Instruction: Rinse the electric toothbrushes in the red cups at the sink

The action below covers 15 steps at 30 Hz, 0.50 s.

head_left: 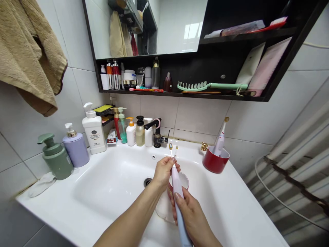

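Observation:
Over the sink, an electric toothbrush point(177, 183) with a pale pink to light blue handle is held in both hands. My left hand point(163, 171) pinches its neck, just below the brush head point(171, 146). My right hand point(191, 209) is wrapped round the handle lower down. A second, smaller brush head point(176, 149) shows just behind my left fingers; what it is attached to is hidden. Beneath the hands, a red cup with a white inside point(184, 180) is in the basin, partly covered by the toothbrush and hands.
The white sink point(108, 187) has a black faucet point(156, 132) at the back. Several pump bottles point(94, 132) line its left and rear edge. On the right, a red cup point(216, 163) holds another electric toothbrush point(220, 140). A dark shelf point(164, 94) with toiletries hangs above.

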Available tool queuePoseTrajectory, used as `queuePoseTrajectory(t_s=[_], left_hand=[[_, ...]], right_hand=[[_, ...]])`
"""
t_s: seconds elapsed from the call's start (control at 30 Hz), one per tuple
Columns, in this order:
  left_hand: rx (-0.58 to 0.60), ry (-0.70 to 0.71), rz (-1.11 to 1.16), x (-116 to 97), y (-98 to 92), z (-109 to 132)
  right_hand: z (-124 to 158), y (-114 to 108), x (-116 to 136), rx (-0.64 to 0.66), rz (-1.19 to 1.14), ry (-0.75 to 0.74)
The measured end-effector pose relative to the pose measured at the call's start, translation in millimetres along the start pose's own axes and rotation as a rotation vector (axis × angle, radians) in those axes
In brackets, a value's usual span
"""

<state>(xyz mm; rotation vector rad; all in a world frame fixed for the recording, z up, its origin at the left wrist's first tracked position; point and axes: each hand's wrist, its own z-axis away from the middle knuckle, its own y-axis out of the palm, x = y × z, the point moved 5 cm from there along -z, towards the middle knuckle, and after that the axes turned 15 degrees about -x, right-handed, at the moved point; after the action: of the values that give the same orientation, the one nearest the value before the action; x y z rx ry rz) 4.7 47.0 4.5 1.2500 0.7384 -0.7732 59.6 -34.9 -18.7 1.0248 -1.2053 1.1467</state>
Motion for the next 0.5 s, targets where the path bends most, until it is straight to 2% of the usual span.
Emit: queuePoseTrajectory(t_s=[0.33, 0.5], left_hand=[[0.08, -0.07, 0.048, 1, 10.5, 9], [0.117, -0.059, 0.072, -4, 13.4, 13]], right_hand=[[3, -1, 5, -0.011, -0.056, 0.011], [0, -8, 8, -0.132, 0.156, -0.161]])
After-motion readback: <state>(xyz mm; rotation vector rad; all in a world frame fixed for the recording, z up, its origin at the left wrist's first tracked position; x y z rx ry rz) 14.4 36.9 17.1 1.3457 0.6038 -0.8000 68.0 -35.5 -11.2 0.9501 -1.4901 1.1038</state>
